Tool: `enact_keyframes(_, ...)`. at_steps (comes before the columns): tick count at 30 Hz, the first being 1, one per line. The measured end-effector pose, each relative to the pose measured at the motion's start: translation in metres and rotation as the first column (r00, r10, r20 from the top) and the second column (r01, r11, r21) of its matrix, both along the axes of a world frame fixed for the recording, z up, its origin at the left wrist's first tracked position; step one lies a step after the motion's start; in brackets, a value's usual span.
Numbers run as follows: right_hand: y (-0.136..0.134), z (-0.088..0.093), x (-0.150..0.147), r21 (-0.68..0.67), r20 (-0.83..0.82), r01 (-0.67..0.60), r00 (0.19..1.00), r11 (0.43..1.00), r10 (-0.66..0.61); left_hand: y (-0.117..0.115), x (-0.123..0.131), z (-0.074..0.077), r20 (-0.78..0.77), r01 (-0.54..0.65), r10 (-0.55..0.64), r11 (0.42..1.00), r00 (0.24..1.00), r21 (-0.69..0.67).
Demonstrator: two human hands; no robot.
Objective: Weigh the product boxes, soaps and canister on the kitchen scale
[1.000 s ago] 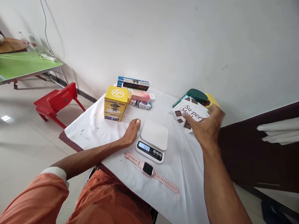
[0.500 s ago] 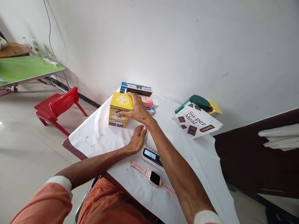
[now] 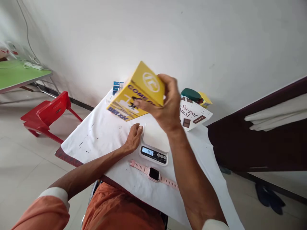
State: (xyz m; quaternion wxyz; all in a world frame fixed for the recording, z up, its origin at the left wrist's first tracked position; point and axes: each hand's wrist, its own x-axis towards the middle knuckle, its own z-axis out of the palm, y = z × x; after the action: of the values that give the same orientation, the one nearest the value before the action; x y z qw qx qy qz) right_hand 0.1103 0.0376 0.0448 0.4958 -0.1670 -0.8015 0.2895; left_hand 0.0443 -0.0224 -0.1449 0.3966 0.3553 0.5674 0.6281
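My right hand (image 3: 165, 105) grips a yellow box (image 3: 137, 92) marked "COME ON", thumb on its front and fingers over the far side. The box is tilted in the air above the table. Beside the left edge of a white kitchen scale (image 3: 155, 137), my left hand (image 3: 134, 137) rests with fingers together; whether anything is in them I cannot make out. The scale's lit display reads about 363, and its plate is bare. A pink smartwatch (image 3: 153, 174) lies in front of the scale, its strap stretched out.
A white "Super Meal" box (image 3: 195, 111), a green-lidded container (image 3: 191, 94) and a yellow pack (image 3: 205, 99) stand at the back right. Blue boxes (image 3: 117, 87) show partly behind the lifted box. A red chair (image 3: 55, 111) stands left of the cloth-covered table (image 3: 96, 140).
My right hand has lifted the yellow box off the table and carried it to the right, tilting it. My left hand stays by the scale. The view has shifted slightly.
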Motion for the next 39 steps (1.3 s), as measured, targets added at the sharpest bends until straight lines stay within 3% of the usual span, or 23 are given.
enact_keyframes(3,0.003,0.019,0.05,-0.005,-0.02,0.129,0.991,0.992,-0.129,0.001,-0.001,0.0,0.097,0.004,-0.003,1.0,0.995,-0.013)
enact_keyframes(5,0.002,0.017,0.081,-0.025,0.008,0.239,0.971,0.971,-0.239,0.001,-0.003,0.001,0.147,-0.012,0.011,1.0,0.989,0.007)
enact_keyframes(8,0.0,-0.001,0.112,-0.092,0.079,0.384,0.923,0.919,-0.378,-0.001,-0.007,0.004,0.181,-0.045,0.039,0.999,0.983,0.03)
enact_keyframes(12,-0.003,-0.029,0.129,-0.113,0.187,0.51,0.854,0.853,-0.486,-0.003,-0.013,0.009,0.171,-0.088,0.08,0.995,0.982,0.038)
enact_keyframes(17,-0.001,-0.046,0.136,-0.077,0.253,0.499,0.847,0.863,-0.467,-0.006,-0.014,0.015,0.103,-0.053,0.053,0.999,0.993,0.005)
enact_keyframes(25,0.005,-0.048,0.132,0.014,0.307,0.403,0.869,0.915,-0.388,-0.004,-0.013,0.018,0.081,-0.011,0.011,1.0,0.997,-0.004)
enact_keyframes(28,0.004,-0.049,0.132,-0.052,0.309,0.366,0.891,0.929,-0.334,-0.004,-0.013,0.022,0.047,0.021,-0.021,1.0,0.999,-0.014)
enact_keyframes(32,0.001,-0.054,0.144,-0.214,0.194,0.295,0.947,0.931,-0.255,-0.013,-0.012,0.03,-0.227,0.041,-0.034,0.999,0.973,0.028)
enact_keyframes(35,0.003,-0.065,0.167,-0.326,0.016,0.32,0.943,0.889,-0.333,-0.021,-0.013,0.044,-0.384,0.104,-0.068,0.992,0.921,0.074)
enact_keyframes(39,0.013,-0.104,0.196,-0.545,-0.049,0.418,0.85,0.727,-0.525,-0.01,-0.02,0.084,-0.51,0.242,-0.163,0.966,0.844,0.092)
